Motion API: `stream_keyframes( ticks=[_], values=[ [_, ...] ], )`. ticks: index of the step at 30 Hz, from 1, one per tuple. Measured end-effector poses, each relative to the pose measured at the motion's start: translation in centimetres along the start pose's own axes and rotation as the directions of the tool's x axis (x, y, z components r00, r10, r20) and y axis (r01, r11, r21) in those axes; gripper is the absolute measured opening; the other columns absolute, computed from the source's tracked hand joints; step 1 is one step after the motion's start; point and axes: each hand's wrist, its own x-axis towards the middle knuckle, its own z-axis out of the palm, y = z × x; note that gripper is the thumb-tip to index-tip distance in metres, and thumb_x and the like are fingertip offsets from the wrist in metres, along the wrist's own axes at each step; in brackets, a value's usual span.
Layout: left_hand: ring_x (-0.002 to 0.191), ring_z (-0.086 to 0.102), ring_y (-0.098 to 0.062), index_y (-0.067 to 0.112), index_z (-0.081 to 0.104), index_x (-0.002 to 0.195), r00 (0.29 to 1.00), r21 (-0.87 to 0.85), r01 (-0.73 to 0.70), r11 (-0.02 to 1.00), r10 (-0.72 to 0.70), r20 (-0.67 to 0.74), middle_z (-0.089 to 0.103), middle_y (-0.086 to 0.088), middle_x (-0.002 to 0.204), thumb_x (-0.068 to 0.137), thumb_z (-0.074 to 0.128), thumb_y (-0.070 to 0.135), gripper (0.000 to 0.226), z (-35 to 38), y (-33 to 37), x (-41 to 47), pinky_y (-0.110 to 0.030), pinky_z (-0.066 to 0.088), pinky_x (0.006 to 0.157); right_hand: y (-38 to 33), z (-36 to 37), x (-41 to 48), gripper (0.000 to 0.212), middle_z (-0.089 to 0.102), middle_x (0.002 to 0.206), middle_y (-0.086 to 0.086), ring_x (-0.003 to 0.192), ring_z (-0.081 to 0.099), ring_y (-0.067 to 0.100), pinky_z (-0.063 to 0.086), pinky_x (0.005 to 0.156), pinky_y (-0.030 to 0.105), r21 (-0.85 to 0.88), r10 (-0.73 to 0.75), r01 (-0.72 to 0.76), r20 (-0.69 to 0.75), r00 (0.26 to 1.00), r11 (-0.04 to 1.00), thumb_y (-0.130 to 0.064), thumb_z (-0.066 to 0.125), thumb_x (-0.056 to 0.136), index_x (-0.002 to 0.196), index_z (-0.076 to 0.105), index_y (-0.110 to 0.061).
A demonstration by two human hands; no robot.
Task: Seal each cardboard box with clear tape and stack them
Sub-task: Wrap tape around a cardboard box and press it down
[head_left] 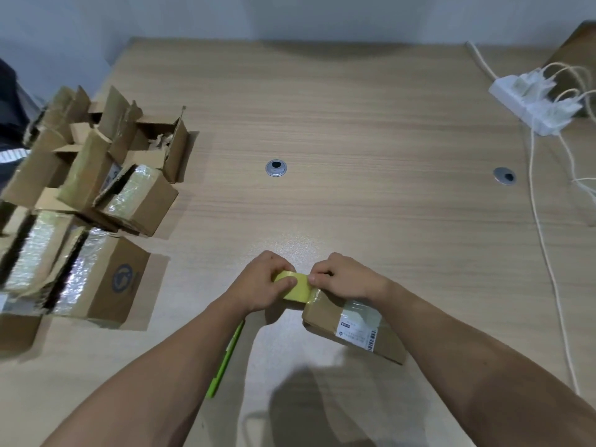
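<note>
A yellowish tape roll [296,288] sits between both hands near the table's front middle. My left hand [263,283] grips the roll from the left, thumb across its face. My right hand [343,276] pinches the tape's edge at the roll's right side, just above the end of a small cardboard box [346,330]. That box lies on the table under my right wrist, with a white shipping label and shiny tape on its top.
A heap of opened cardboard boxes [96,195] with torn flaps fills the table's left side. A green pen-like tool [225,356] lies under my left forearm. A white power strip [532,104] with cables sits at the far right. Two round grommets [276,168] are set in the wooden table [354,124].
</note>
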Motion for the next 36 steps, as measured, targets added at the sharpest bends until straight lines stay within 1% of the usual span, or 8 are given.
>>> stream_keyframes(
  ticks=[8,13,18,21,27,30,33,36],
  values=[
    [0.109,0.053,-0.014,0.021,0.063,0.126,0.984,-0.117,0.095,0.989,-0.111,-0.14,0.056,0.004,0.118,0.1,0.058,0.029,0.028,0.9,0.0,-0.9,-0.027,0.038,0.089,0.2,0.0,0.0,0.019,0.062,0.08,-0.014,0.093,0.059,0.017,0.046,0.096,0.054,0.057,0.032,-0.03,-0.038,0.999,0.998,-0.053,0.049,0.079,0.07,0.065,-0.057],
    [0.094,0.055,-0.024,0.011,0.054,0.11,0.83,-0.05,0.373,0.927,-0.357,-0.428,0.055,-0.005,0.109,0.097,0.05,0.017,0.015,0.5,-2.9,-2.8,-0.033,0.039,0.076,0.1,0.1,-0.1,0.025,0.062,0.088,-0.019,0.1,0.058,0.016,0.044,0.1,0.052,0.024,0.072,-0.071,-0.016,0.997,0.997,-0.041,0.055,0.092,0.07,0.063,-0.048],
    [0.078,0.058,-0.02,0.014,0.05,0.097,0.781,0.197,0.624,0.756,-0.609,-0.138,0.058,-0.004,0.09,0.083,0.066,0.026,0.025,-0.2,-4.3,-4.8,-0.03,0.042,0.062,0.0,0.6,0.0,0.02,0.068,0.091,-0.018,0.099,0.061,0.013,0.045,0.1,0.053,0.139,0.08,-0.071,-0.061,0.995,0.988,-0.054,0.051,0.079,0.078,0.07,-0.047],
    [0.068,0.063,-0.015,0.016,0.058,0.088,0.739,0.333,0.629,0.703,-0.673,0.024,0.064,-0.001,0.086,0.06,0.076,0.021,0.033,0.1,-4.2,-5.7,-0.023,0.044,0.052,0.0,0.5,0.0,0.027,0.07,0.093,-0.011,0.096,0.063,0.016,0.049,0.095,0.044,0.162,0.057,-0.044,-0.079,0.995,0.986,-0.047,0.054,0.091,0.089,0.073,-0.028],
    [0.075,0.06,-0.017,0.016,0.06,0.089,0.784,0.436,0.563,0.702,-0.621,-0.013,0.06,-0.001,0.087,0.068,0.072,0.016,0.024,0.1,-3.5,-5.3,-0.026,0.048,0.058,0.1,0.1,-0.5,0.025,0.069,0.096,-0.013,0.093,0.062,0.008,0.042,0.071,0.022,0.262,0.053,-0.044,-0.028,0.998,0.964,-0.021,0.053,0.095,0.084,0.075,-0.028],
    [0.08,0.057,-0.026,0.013,0.05,0.095,0.858,0.269,0.513,0.815,-0.475,-0.195,0.056,-0.006,0.088,0.093,0.058,0.029,0.019,-1.0,-3.1,-4.2,-0.033,0.046,0.068,0.2,0.0,-0.6,0.022,0.068,0.093,-0.015,0.088,0.061,0.005,0.042,0.07,0.021,0.287,0.059,-0.055,-0.005,0.998,0.956,-0.02,0.055,0.094,0.085,0.074,-0.028],
    [0.081,0.063,-0.032,0.015,0.054,0.094,0.893,0.064,0.313,0.948,-0.271,-0.36,0.064,-0.009,0.083,0.098,0.05,0.023,0.009,-2.6,-1.7,-3.3,-0.04,0.05,0.072,0.2,-0.1,-0.6,0.019,0.066,0.093,-0.015,0.086,0.059,0.004,0.041,0.069,0.021,0.308,0.059,-0.058,0.007,0.998,0.95,-0.021,0.057,0.095,0.087,0.073,-0.028],
    [0.077,0.066,-0.025,0.023,0.063,0.094,0.976,0.126,0.119,0.985,-0.093,-0.195,0.068,-0.003,0.076,0.093,0.047,0.028,0.017,-3.5,1.0,-3.2,-0.04,0.053,0.074,0.1,-0.2,-0.6,0.021,0.066,0.094,-0.013,0.088,0.06,0.007,0.041,0.069,0.021,0.301,0.057,-0.059,0.014,0.998,0.952,-0.018,0.055,0.095,0.087,0.072,-0.028]
  ],
)
